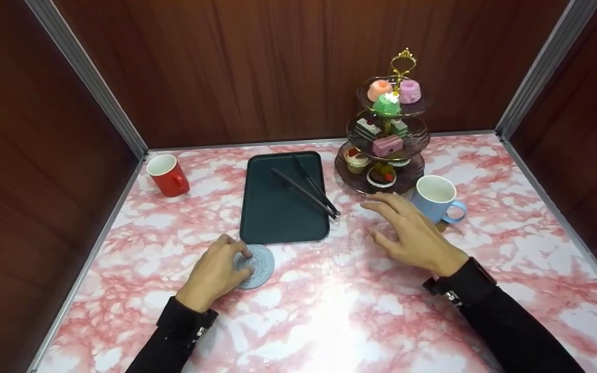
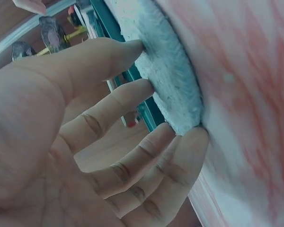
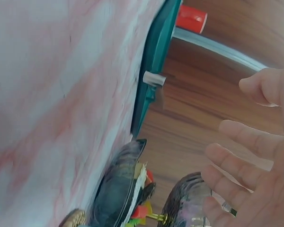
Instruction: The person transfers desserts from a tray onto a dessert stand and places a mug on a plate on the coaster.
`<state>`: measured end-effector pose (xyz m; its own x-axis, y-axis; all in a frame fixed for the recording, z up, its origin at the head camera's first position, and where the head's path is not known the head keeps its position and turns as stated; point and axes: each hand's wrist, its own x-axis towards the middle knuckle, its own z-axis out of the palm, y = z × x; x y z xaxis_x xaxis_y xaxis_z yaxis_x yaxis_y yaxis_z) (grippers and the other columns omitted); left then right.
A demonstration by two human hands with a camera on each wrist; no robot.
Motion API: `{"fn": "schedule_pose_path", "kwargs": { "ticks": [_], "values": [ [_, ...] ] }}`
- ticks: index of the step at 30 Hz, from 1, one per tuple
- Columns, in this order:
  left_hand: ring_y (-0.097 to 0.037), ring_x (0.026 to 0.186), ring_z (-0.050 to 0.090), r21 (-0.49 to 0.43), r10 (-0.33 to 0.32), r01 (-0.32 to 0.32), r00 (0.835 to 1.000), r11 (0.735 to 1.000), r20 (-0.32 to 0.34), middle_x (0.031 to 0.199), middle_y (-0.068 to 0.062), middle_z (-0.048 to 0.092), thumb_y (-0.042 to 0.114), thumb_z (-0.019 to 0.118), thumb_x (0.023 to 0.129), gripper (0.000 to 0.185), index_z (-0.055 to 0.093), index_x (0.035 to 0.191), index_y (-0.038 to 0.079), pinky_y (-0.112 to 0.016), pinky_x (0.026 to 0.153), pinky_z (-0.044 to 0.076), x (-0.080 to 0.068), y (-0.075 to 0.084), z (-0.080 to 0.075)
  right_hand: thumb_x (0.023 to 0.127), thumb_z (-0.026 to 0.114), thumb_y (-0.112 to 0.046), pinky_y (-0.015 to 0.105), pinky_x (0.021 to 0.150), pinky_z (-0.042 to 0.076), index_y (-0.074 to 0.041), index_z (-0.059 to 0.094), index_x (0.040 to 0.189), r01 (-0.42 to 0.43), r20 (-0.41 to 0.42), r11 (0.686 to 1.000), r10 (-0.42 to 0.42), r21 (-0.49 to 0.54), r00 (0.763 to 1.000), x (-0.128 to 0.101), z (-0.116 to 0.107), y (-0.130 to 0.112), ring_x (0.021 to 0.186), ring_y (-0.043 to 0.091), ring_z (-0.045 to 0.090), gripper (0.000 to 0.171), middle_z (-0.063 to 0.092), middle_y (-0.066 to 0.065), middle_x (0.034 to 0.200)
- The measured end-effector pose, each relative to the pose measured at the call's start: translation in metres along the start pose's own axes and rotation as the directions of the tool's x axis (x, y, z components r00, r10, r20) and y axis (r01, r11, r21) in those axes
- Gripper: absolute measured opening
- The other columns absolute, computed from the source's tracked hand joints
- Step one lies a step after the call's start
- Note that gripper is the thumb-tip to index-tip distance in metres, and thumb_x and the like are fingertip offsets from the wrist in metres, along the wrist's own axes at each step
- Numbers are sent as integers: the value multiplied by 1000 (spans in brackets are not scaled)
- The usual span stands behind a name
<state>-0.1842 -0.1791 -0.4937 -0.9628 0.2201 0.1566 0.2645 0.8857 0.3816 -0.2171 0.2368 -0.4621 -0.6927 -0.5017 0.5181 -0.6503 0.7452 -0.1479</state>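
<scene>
Grey and round, the woven coaster (image 1: 257, 266) is lying flat on the pink marbled tabletop (image 1: 329, 311), just in front of the dark green rectangular tray (image 1: 283, 199), touching or almost touching its near edge. We are resting our left hand (image 1: 216, 273) on the coaster's left part; in the left wrist view our curled fingertips (image 2: 132, 49) are gripping its thick edge (image 2: 173, 75), with the thumb hidden from us. Our right hand (image 1: 411, 231) is hovering to the right of the tray, fingers spread and relaxed, holding nothing, and the right wrist view is showing the same slack palm (image 3: 255, 184) above the table.

Black tongs (image 1: 306, 187) are lying slantwise across the tray, their tips reaching past its right edge. A red ceramic mug (image 1: 169, 176) is standing left of the tray, near the back corner. Right of the tray, a three-tier purple glass stand (image 1: 387, 140) with a gold handle is carrying small model cakes, and a pale blue mug (image 1: 437, 198) is standing just beyond our right hand.
</scene>
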Motion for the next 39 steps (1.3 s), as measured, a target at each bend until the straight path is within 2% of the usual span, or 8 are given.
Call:
{"fn": "schedule_pose_path", "kwargs": {
  "ticks": [9, 17, 25, 35, 39],
  "values": [
    [-12, 83, 52, 5, 85, -85, 996, 996, 13, 98, 2, 52, 36, 78, 69, 29, 69, 93, 24, -29, 72, 48, 4, 25, 13, 82, 63, -39, 37, 104, 34, -31, 45, 134, 36, 26, 999, -36, 0, 999, 3, 8, -11, 129, 15, 40, 55, 37, -11, 143],
    [-18, 87, 52, 4, 170, -171, 985, 985, 14, 99, 1, 53, 36, 77, 69, 30, 70, 95, 22, -34, 69, 49, 12, 47, 23, 83, 61, -36, 38, 101, 37, -33, 43, 135, 80, 67, 997, -80, 6, 995, 2, 14, -20, 126, 13, 43, 55, 43, -7, 138],
    [-19, 89, 52, -10, 221, -221, 975, 975, 21, 99, 1, 52, 35, 77, 70, 32, 69, 97, 21, -33, 71, 49, 18, 66, 32, 81, 61, -37, 36, 102, 37, -32, 45, 133, 99, 158, 995, -101, 25, 982, 1, 18, -30, 127, 11, 41, 54, 39, -9, 141],
    [-18, 86, 50, -3, 262, -262, 965, 965, 29, 100, 0, 51, 35, 75, 72, 31, 69, 99, 21, -33, 71, 49, 26, 86, 39, 84, 59, -39, 36, 99, 42, -30, 48, 130, 100, 213, 992, -116, 82, 970, 0, 26, -39, 126, 10, 41, 48, 42, -6, 139],
    [-18, 85, 51, -3, 298, -298, 955, 955, 16, 99, -1, 51, 35, 75, 72, 31, 69, 98, 20, -32, 71, 49, 30, 93, 43, 85, 58, -40, 36, 96, 45, -29, 51, 128, 98, 246, 990, -120, 98, 962, -1, 28, -43, 124, 9, 43, 45, 43, -7, 137]
  ]
}}
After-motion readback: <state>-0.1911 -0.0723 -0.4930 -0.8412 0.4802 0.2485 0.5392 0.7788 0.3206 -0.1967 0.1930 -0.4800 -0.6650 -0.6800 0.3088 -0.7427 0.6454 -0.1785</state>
